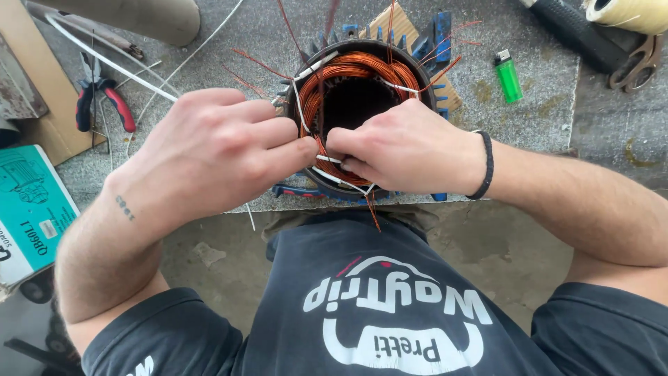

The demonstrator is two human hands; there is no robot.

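Teal box (31,209) at 9 o'clock on the frame edge, partly off the bench. Above it, red-handled pliers (104,101) at 10 o'clock on the grey stone benchtop (543,90), white cable ties (111,59) lying across beside them. Left hand (209,150) sits knuckles up, fingers curled shut, thumb and forefinger pinching thin wire at the near rim of the motor stator (362,104). Stator stands at centre, 12 o'clock from the person's chest, bore facing up, copper winding (355,69) ringed round the bore, loose red-copper wire ends sticking up and out. White sleeving strips (327,159) cross the winding at the near rim. Right hand (410,150) also closed, fingertips meeting the left hand's at the same spot on the rim, pinching the wire or sleeve; which one, cannot tell. Black band (486,167) on the right wrist. Green lighter (508,75) at 1 o'clock, well apart from the stator. Scissors (637,66) and a cream roll (630,12) at 2 o'clock, top corner.
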